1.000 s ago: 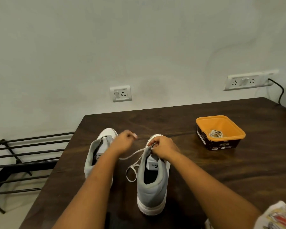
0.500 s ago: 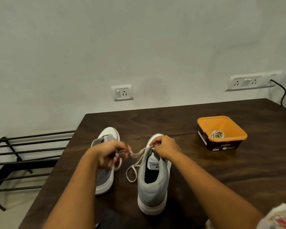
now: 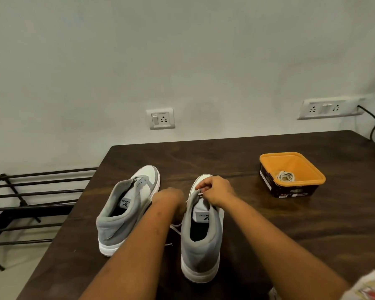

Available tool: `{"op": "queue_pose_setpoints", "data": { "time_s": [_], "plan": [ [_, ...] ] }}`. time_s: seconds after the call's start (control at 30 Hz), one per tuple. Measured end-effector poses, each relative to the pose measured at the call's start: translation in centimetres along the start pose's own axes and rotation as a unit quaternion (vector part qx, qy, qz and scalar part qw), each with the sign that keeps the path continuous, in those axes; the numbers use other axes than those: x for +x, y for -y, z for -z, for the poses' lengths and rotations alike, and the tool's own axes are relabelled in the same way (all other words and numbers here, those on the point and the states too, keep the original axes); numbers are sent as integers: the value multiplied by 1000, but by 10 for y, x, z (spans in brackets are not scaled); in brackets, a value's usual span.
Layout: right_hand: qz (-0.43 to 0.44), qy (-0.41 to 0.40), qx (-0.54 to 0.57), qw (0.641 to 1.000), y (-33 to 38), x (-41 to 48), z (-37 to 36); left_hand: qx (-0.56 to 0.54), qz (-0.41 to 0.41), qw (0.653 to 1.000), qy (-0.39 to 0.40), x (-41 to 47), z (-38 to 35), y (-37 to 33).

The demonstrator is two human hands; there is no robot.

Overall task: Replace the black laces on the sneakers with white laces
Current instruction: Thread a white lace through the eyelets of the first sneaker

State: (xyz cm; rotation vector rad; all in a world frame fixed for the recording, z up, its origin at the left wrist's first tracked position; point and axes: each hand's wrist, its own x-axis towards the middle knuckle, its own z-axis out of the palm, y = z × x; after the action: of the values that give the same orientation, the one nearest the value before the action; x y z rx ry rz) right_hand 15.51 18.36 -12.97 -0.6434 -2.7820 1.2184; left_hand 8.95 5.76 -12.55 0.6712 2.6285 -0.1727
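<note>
So there are two grey-and-white high-top sneakers standing on a dark brown wooden table [image 3: 268, 224], heels toward the camera. The left sneaker [image 3: 126, 211] sits angled a bit, with no lace in it that I can see. The right sneaker [image 3: 201, 241] is just beside it, pointing straight away.

The right hand [image 3: 217, 192] is over the front of the right sneaker's opening. Its fingers are curled into a tight pinch on the white shoelace [image 3: 175, 226], right where it meets the top of the tongue. The rest of that lace hangs off the sneaker's left side and loops down onto the table between the two shoes.

The left hand [image 3: 169, 197] is down in the gap between the sneakers, touching or nearly touching the right one. It's blurry and I only see the back of it, so honestly I can't tell whether the fingers are closed on anything.

Off to the right, well apart from the shoes, there's a square orange plastic tub with a dark label [image 3: 290, 190], and a coiled white lace [image 3: 285, 176] lies inside it.

Background: two white wall sockets [image 3: 162, 119], a black cable [image 3: 373, 124] and a black metal rack [image 3: 30, 195] left of the table.
</note>
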Motion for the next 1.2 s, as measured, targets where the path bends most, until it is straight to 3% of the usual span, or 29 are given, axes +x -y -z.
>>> {"op": "queue_pose_setpoints", "data": {
  "time_s": [0.1,0.13,0.27,0.37,0.47,0.57,0.7,0.77,0.87,0.93,1.07,1.1,1.13,1.2],
  "plan": [
    [16,19,-8,1000,2,-1,5,-123,-60,980,-146,6,-1,-1],
    [21,26,-12,999,3,-2,7,-166,-66,973,-148,9,-4,-1],
    [43,53,-32,997,7,-4,16,-230,-44,971,-35,11,-18,3],
    [59,63,-48,995,8,-4,21,-376,-50,925,11,9,-24,8],
    [74,59,-63,994,7,0,24,-421,-64,904,16,3,-17,9],
    [88,76,-97,989,6,4,27,-486,-55,870,-65,-3,-6,10],
    [112,68,-116,984,9,3,27,-677,-43,726,-113,-11,18,9],
    [127,73,-43,988,13,1,27,-741,-64,657,-123,-20,33,3],
    [113,191,79,972,22,-6,30,-843,-113,514,-110,-32,52,-9],
    [116,223,135,959,26,-8,30,-874,-140,455,-102,-35,58,-19],
    [117,239,231,936,26,-14,41,-883,-135,422,-155,-34,59,-31],
    [111,246,242,932,24,-15,46,-879,-117,428,-176,-34,59,-27],
    [98,244,260,929,21,-16,52,-863,-85,456,-201,-33,57,-20],
    [64,206,296,930,15,-15,66,-772,-9,589,-238,-28,47,-3]
  ]
}}
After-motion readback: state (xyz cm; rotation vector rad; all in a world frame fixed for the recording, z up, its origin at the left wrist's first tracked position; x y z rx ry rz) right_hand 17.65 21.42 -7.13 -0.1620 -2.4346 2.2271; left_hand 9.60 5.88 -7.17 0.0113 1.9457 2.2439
